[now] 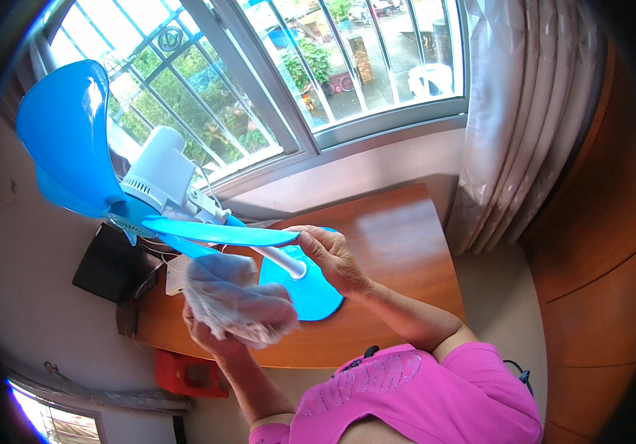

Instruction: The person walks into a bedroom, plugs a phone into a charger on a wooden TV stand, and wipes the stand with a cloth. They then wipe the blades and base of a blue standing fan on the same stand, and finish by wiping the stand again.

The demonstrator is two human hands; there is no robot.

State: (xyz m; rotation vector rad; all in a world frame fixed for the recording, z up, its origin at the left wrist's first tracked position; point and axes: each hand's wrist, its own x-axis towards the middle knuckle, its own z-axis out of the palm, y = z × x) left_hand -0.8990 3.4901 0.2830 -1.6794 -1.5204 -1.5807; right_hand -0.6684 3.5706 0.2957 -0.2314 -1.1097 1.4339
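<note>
A grey-white cloth [234,299] is bunched in my left hand [209,333], lying against a blue fan blade; most of the fingers are hidden behind it. With thumb and fingers, my right hand [329,258] pinches the tip of another blue blade [223,232], seen nearly edge-on. A third, broad blade [68,139] rises at the upper left. The blades join at the hub of an electric fan without a front guard. Behind them is its white motor housing [157,166], and below, a white pole [279,258] stands in a blue base [309,299].
The fan stands on a brown wooden table [401,244]. A black box-like device [112,263] and a small white box [176,275] with cables lie left. A red plastic stool [187,374] is below. Beyond are a barred window [307,139], a curtain [507,127] and wooden panelling [595,311].
</note>
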